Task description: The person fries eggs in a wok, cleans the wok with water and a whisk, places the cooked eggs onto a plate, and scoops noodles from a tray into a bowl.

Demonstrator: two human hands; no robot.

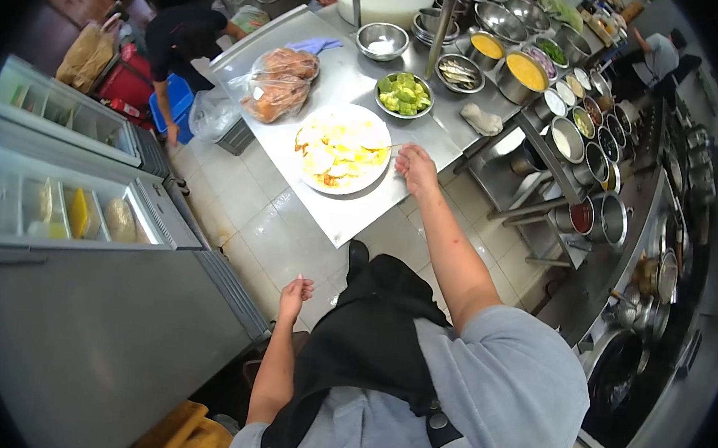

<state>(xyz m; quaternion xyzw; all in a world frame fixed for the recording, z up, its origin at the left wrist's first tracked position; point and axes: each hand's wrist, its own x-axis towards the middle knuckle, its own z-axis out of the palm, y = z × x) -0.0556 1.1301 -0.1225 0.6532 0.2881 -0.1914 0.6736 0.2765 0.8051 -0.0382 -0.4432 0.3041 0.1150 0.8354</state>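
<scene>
My right hand [417, 168] is closed at the right rim of a large white plate [363, 184]. Its fingers pinch the end of a thin utensil [393, 146] that reaches over the food; its far end is lost in glare. Yellow, white and orange-brown food [335, 143] covers the plate, partly washed out by bright light. My left hand [296, 294] hangs low by my side above the floor, fingers loosely bent and apart, holding nothing. Behind the plate stands a metal bowl of green vegetable pieces [404, 94]. Bagged brown food [281, 84] lies at the plate's upper left.
The steel table's corner [337, 232] points toward me. A grey-white cloth [481, 119] lies at its right edge. Several pots, including yellow liquid [526, 71], stand farther right. An open chest freezer [68, 212] is at left. A co-worker [180, 41] bends by a blue crate [178, 103].
</scene>
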